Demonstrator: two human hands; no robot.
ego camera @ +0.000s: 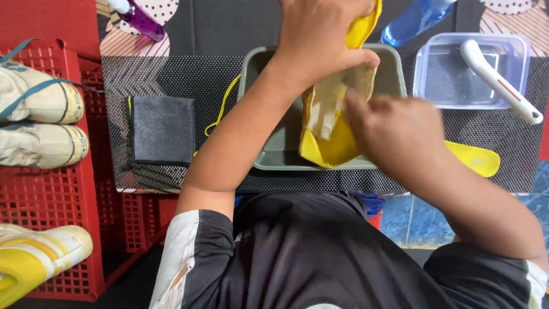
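Note:
My left hand (323,37) grips a yellow shoe (334,123) by its upper end and holds it upright, sole toward me, over a grey tray (269,157). My right hand (394,129) is blurred and pressed against the shoe's pale sole; whether it holds anything I cannot tell. A yellow lace (220,109) hangs over the tray's left rim. A yellow insole (477,160) lies on the mat just right of my right hand.
A dark folded cloth (163,129) lies on the black mesh mat (114,80). A clear tub (472,71) holds a white brush (497,80). Blue (414,20) and purple (140,20) spray bottles stand behind. Red crates (54,194) at left carry white shoes (40,123).

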